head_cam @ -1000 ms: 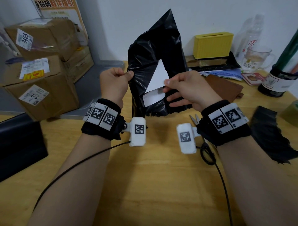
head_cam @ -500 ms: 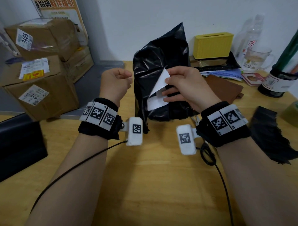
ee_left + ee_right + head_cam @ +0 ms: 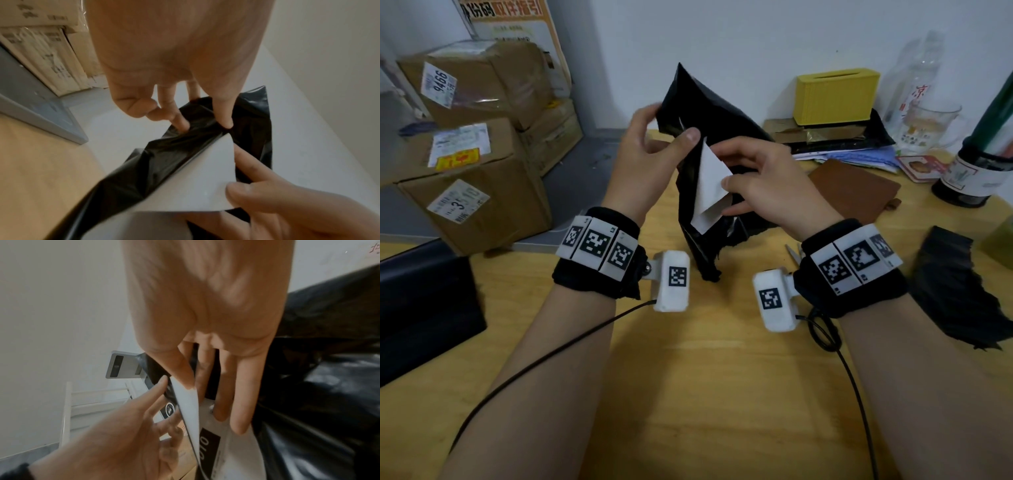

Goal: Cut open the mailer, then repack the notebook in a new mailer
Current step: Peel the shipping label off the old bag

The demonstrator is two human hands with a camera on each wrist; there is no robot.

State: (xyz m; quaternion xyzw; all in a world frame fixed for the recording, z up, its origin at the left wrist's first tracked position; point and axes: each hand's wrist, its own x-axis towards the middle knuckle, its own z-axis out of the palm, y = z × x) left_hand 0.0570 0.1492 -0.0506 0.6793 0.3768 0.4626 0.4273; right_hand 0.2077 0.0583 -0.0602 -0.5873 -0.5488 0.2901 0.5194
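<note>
I hold a crumpled black mailer (image 3: 719,113) upright above the wooden table (image 3: 705,394). My left hand (image 3: 671,128) pinches its upper left edge, thumb in front and fingers behind; the left wrist view shows the fingertips (image 3: 182,125) pressed into the black plastic (image 3: 168,155). My right hand (image 3: 723,166) pinches a corner of the white label (image 3: 709,185), partly peeled off the mailer's front. The right wrist view shows that label (image 3: 189,405) edge-on under my thumb. A brown notebook (image 3: 856,192) lies flat on the table to the right.
Scissors (image 3: 792,251) lie mostly hidden behind my right wrist. A torn black mailer piece (image 3: 955,291) lies at the right edge. Taped cardboard boxes (image 3: 472,171) are stacked at the left, above a black object (image 3: 421,308). A yellow box (image 3: 835,96), glass mug and bottle line the back wall.
My left hand let go of the mailer's left edge, rose, and now pinches it higher up. The mailer has turned and tilted. My right hand has kept its hold on the label.
</note>
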